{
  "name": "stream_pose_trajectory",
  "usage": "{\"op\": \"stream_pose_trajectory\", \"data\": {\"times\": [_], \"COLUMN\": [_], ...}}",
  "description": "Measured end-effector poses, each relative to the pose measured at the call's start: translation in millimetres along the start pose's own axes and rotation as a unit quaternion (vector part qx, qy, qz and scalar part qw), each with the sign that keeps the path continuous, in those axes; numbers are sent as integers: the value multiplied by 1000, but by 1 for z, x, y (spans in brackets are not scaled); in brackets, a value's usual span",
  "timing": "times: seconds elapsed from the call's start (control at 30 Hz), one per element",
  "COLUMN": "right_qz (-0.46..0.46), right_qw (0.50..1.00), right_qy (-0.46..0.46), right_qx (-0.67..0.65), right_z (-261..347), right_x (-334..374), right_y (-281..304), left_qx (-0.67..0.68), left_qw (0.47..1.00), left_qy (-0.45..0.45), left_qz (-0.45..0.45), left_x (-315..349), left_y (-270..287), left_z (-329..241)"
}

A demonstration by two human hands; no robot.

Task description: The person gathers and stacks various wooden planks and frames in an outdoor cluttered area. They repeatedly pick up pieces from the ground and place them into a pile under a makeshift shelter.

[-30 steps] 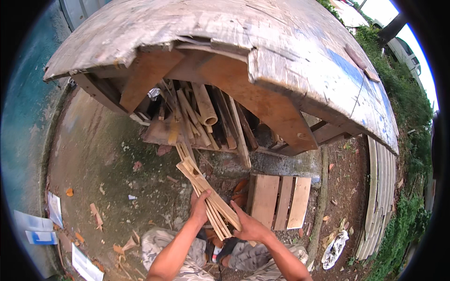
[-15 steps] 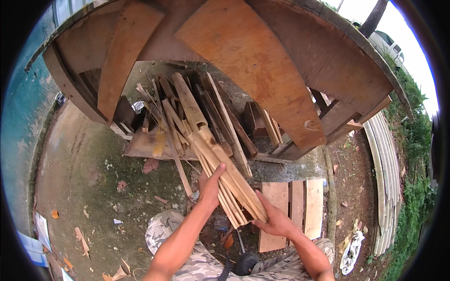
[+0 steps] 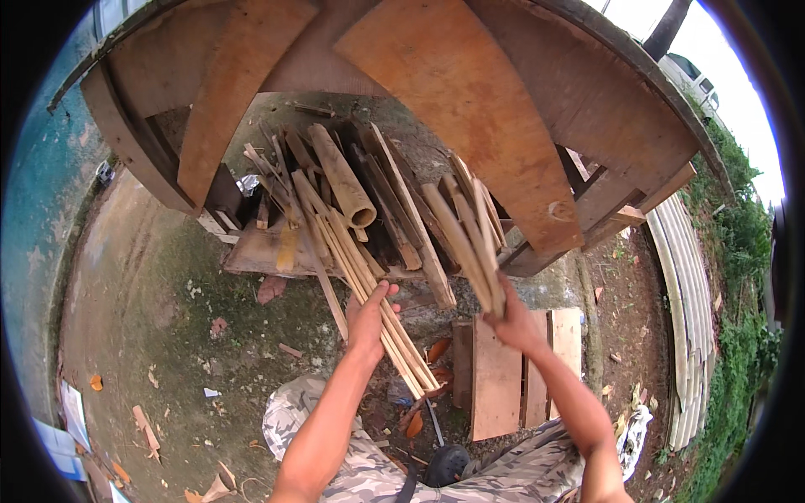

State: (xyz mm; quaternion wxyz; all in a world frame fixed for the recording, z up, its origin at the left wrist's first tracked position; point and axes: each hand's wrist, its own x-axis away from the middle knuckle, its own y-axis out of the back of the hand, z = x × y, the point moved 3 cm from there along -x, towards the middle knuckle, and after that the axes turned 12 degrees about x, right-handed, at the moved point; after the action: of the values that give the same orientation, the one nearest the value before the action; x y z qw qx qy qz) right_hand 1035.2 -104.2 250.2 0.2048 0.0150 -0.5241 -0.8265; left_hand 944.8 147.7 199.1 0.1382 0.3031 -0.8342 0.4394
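My left hand (image 3: 366,327) is closed around a bundle of thin pale strips (image 3: 406,353), bamboo by their look, slanting from the pile down over my lap. To the right, my right hand (image 3: 511,325) grips the lower end of several wider split bamboo pieces (image 3: 466,243), blurred by motion and tilted up toward the wooden structure. Just beyond the strips, a hollow bamboo tube (image 3: 342,178) lies on the pile of wood pieces (image 3: 391,220), its round open end toward me.
A curved wooden structure (image 3: 587,109) with orange-brown panels arches over the pile. Beside my right knee sits a slatted wooden piece (image 3: 498,381). A thin metal bar (image 3: 435,423) shows between my legs. Corrugated sheets (image 3: 677,318) lie at the far right, a blue wall (image 3: 42,218) at left.
The wide split pieces have come apart from the thin strips and swung right and away with my right hand. My left hand keeps the thin strips. The tube's end is now uncovered.
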Motion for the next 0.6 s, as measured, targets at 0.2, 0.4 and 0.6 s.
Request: {"op": "stream_pose_trajectory", "data": {"times": [0.2,0.4,0.6], "right_qz": [-104,-252,-136], "right_qw": [965,914,916], "right_qy": [-26,7,-49], "right_qx": [240,319,375], "right_z": [-40,-57,-61], "right_x": [-128,-213,-245], "right_y": [-7,-40,-64], "left_qx": [55,41,2], "left_qw": [997,998,999], "left_qy": [49,51,35], "left_qz": [12,5,-11], "left_x": [14,44,58], "left_y": [-4,3,10], "left_z": [1,3,-5]}}
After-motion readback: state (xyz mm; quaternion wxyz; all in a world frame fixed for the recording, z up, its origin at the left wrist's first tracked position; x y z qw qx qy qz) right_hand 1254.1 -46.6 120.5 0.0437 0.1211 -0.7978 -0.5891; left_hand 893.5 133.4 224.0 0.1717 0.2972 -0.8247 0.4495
